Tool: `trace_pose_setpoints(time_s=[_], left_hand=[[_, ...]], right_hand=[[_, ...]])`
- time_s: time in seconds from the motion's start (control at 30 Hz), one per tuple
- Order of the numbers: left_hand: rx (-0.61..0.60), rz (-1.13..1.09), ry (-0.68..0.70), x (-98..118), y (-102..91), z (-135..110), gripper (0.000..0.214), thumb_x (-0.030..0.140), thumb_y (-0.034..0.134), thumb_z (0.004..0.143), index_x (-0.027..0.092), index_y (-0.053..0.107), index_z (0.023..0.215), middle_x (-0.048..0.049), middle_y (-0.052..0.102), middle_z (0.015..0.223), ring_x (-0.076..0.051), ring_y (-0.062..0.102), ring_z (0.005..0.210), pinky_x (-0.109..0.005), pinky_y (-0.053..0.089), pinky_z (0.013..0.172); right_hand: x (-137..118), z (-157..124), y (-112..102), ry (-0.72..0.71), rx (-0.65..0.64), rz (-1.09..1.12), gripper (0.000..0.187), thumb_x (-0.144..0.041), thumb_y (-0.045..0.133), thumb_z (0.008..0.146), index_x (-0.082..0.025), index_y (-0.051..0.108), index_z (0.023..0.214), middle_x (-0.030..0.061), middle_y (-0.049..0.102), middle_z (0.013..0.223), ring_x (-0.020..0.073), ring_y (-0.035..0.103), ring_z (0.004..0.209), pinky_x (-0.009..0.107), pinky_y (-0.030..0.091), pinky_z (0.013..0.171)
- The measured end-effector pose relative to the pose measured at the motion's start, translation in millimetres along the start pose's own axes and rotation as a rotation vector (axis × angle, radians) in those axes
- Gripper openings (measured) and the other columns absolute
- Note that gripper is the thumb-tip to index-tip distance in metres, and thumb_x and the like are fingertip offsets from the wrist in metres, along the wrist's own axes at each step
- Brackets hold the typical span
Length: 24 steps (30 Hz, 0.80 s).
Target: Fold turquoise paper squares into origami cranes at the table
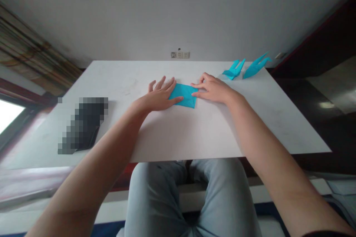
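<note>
A folded sheet of blue origami paper [184, 94] lies on the white table in front of me, with crease lines across it. My left hand [160, 96] rests flat over its left side, fingers spread and thumb along the lower edge. At the right edge, my right hand [213, 88] has its thumb and index finger on the paper near the upper corner, the other fingers curled. Beyond that hand stand two folded blue paper figures, one nearer [233, 70] and one farther right [256, 66], each with pointed upright tips.
The white table [183, 137] reaches back to a grey wall with power sockets [180, 55]. A dark, pixelated flat object [86, 124] lies at the left. A curtain [30, 40] hangs at the far left. My legs [191, 192] are under the near table edge.
</note>
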<state>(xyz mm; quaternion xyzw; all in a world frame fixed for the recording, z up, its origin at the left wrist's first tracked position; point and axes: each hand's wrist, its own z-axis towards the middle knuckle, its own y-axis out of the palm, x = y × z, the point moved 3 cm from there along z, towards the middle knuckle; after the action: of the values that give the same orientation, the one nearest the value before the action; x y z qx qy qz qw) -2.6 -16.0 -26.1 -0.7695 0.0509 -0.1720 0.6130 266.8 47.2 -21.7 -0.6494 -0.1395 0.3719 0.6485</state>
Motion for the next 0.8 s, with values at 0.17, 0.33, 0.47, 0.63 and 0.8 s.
trace_pose_setpoints(time_s=[0.17,0.33,0.47,0.63,0.8], left_hand=[[-0.029,-0.007,0.073,1.9,-5.6,-3.2,0.149,0.102,0.064,0.095,0.011,0.01,0.2,-0.0231,0.005,0.208,-0.051,-0.004,0.194,-0.07,0.005,0.156],[0.061,-0.054,0.156,0.8,-13.6,-2.8,0.121,0.088,0.071,0.1,0.018,0.04,0.194,-0.0202,0.03,0.204,-0.047,0.028,0.191,-0.06,0.017,0.156],[0.127,-0.117,0.207,-3.6,-15.5,0.0,0.098,0.078,0.064,0.109,0.021,0.053,0.188,-0.0176,0.047,0.198,-0.046,0.043,0.185,-0.064,0.025,0.154],[0.217,-0.192,0.252,-8.2,-13.1,5.7,0.081,0.072,0.064,0.111,0.024,0.069,0.176,-0.0163,0.062,0.187,-0.045,0.059,0.174,-0.064,0.038,0.149],[0.275,-0.231,0.267,-8.0,-12.8,7.7,0.071,0.067,0.054,0.115,0.024,0.075,0.168,-0.0158,0.075,0.173,-0.042,0.07,0.162,-0.06,0.05,0.142]], right_hand=[[4.0,-4.3,-0.3,0.125,-0.055,0.033,0.082,-0.069,0.089,0.101,-0.027,0.076,0.17,0.0194,0.063,0.158,0.0466,0.075,0.137,0.065,0.056,0.135],[3.3,-1.3,1.8,0.109,-0.009,0.218,0.082,-0.071,0.085,0.103,-0.032,0.074,0.173,0.0148,0.065,0.155,0.0399,0.078,0.132,0.058,0.06,0.133],[0.9,3.9,3.1,0.102,0.074,0.342,0.075,-0.082,0.068,0.111,-0.025,0.087,0.155,0.0164,0.069,0.142,0.0372,0.077,0.126,0.057,0.06,0.13],[-1.0,5.9,4.6,0.031,0.068,0.418,0.092,-0.099,0.073,0.098,-0.025,0.088,0.151,0.0145,0.067,0.132,0.0336,0.075,0.113,0.052,0.065,0.116],[3.8,5.7,5.9,-0.003,0.087,0.495,0.102,-0.107,0.068,0.094,-0.026,0.088,0.153,0.0135,0.066,0.132,0.0304,0.072,0.108,0.05,0.065,0.11]])
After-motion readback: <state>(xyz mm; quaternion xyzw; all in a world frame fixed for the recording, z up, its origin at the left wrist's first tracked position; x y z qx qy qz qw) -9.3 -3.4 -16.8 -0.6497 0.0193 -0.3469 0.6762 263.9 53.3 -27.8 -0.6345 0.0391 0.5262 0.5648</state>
